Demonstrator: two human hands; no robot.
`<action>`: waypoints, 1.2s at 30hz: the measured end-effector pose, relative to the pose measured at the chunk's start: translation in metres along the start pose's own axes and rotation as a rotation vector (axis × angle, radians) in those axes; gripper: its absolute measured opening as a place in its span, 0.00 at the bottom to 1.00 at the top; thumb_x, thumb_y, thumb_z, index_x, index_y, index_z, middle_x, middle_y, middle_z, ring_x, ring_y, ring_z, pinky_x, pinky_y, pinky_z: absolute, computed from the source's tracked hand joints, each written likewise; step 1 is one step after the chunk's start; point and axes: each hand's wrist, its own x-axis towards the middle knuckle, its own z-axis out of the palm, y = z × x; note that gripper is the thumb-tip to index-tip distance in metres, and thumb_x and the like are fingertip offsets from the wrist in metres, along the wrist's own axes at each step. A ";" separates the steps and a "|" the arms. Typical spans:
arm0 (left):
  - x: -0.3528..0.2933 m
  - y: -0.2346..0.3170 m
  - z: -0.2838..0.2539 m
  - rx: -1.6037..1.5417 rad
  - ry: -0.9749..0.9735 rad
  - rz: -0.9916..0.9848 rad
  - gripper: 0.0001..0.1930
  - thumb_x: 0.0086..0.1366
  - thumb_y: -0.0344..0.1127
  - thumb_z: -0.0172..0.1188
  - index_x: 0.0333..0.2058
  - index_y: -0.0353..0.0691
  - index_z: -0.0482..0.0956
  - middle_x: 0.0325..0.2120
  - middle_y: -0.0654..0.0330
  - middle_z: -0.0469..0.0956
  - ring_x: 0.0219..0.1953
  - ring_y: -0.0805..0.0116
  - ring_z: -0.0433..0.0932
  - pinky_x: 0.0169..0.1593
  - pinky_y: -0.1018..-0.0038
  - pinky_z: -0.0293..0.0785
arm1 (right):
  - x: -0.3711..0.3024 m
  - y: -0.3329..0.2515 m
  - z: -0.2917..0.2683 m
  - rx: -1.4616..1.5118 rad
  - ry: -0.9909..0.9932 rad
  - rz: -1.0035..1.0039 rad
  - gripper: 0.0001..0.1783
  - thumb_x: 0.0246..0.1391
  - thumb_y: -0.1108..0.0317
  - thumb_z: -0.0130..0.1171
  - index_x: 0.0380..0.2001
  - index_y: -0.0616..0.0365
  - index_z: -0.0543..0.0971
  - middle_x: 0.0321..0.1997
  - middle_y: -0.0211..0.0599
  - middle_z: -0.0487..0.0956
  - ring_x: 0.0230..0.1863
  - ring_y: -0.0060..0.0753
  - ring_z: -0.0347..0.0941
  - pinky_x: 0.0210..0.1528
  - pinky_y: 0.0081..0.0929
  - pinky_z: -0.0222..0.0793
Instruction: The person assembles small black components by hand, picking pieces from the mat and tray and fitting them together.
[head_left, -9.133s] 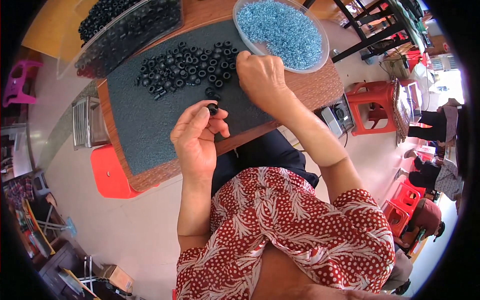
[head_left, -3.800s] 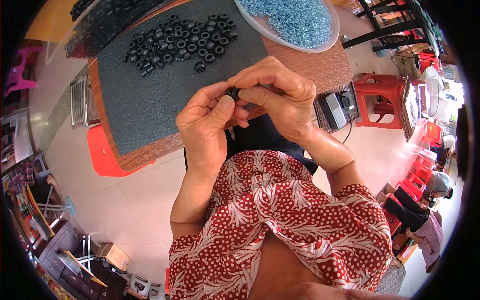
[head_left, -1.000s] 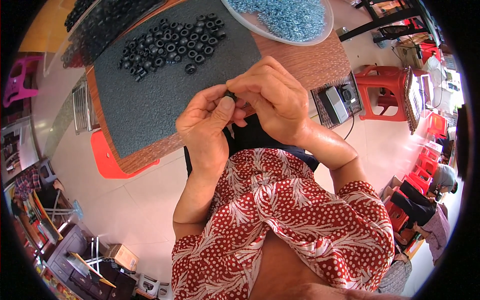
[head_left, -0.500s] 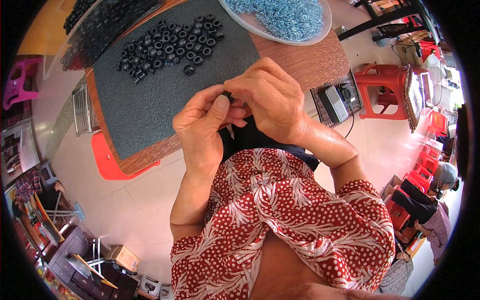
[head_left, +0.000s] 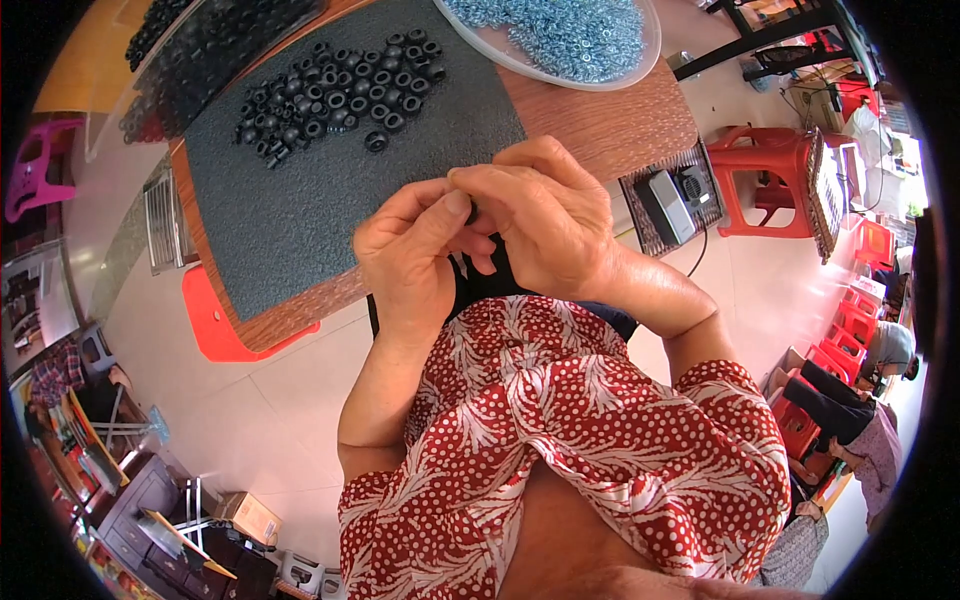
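Close together in front of my body, both hands meet at the near edge of the table. My left hand (head_left: 405,250) is closed, pinching a small black part (head_left: 472,212) between thumb and fingers; most of it is hidden. From the other side, my right hand (head_left: 555,220) curls in, thumb and forefinger brought together at the left fingertips. What the right fingers grip is hidden behind them. Beyond the hands, a pile of small black ring-shaped parts (head_left: 340,95) lies on a dark textured mat (head_left: 270,220).
A round tub (head_left: 655,40) of small clear bluish rings stands at the table's (head_left: 610,125) far right. Far left is a clear container (head_left: 215,60) of black parts. A grey device (head_left: 668,207) sits right of the table, near a red stool (head_left: 765,180). People sit farther right.
Both hands have come slightly down toward my body, and the right hand has tilted over the left fingertips. The black part has moved with them, and the pile is unchanged.
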 end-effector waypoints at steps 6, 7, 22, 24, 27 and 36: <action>0.001 0.002 0.002 -0.113 0.095 -0.030 0.08 0.60 0.28 0.56 0.34 0.26 0.75 0.24 0.52 0.77 0.19 0.68 0.76 0.20 0.76 0.72 | 0.003 0.010 -0.008 0.086 -0.107 0.114 0.25 0.34 0.75 0.66 0.42 0.65 0.74 0.36 0.39 0.77 0.35 0.40 0.71 0.34 0.30 0.70; 0.002 0.003 0.004 -0.129 0.129 -0.037 0.08 0.60 0.28 0.56 0.34 0.26 0.75 0.24 0.52 0.77 0.19 0.67 0.76 0.21 0.76 0.72 | 0.006 0.010 -0.011 0.083 -0.156 0.161 0.27 0.33 0.72 0.68 0.43 0.65 0.74 0.39 0.41 0.77 0.38 0.42 0.71 0.35 0.30 0.70; 0.000 0.007 0.007 0.047 0.120 0.005 0.08 0.59 0.28 0.56 0.33 0.26 0.76 0.22 0.57 0.77 0.22 0.74 0.75 0.27 0.82 0.71 | 0.019 0.026 -0.001 -0.108 -0.442 -0.139 0.17 0.31 0.61 0.64 0.15 0.60 0.69 0.15 0.36 0.69 0.22 0.38 0.67 0.26 0.32 0.63; -0.001 0.010 0.006 0.033 0.089 -0.021 0.09 0.60 0.29 0.56 0.33 0.26 0.76 0.22 0.56 0.77 0.21 0.72 0.75 0.26 0.81 0.71 | 0.018 0.027 -0.001 -0.154 -0.437 -0.197 0.17 0.30 0.59 0.63 0.10 0.57 0.68 0.11 0.35 0.69 0.19 0.37 0.67 0.23 0.30 0.62; 0.000 0.009 0.001 -0.025 0.056 -0.056 0.12 0.62 0.32 0.54 0.33 0.26 0.75 0.21 0.54 0.77 0.21 0.69 0.76 0.26 0.80 0.71 | 0.018 0.029 0.000 -0.142 -0.445 -0.221 0.17 0.30 0.59 0.61 0.10 0.57 0.67 0.10 0.36 0.68 0.17 0.36 0.67 0.22 0.29 0.62; -0.008 0.010 -0.001 0.141 -0.041 -0.047 0.16 0.64 0.39 0.53 0.35 0.25 0.75 0.20 0.53 0.77 0.20 0.68 0.75 0.26 0.78 0.71 | 0.017 0.029 -0.005 -0.112 -0.468 -0.235 0.17 0.32 0.59 0.60 0.08 0.56 0.66 0.08 0.36 0.67 0.15 0.36 0.67 0.21 0.29 0.63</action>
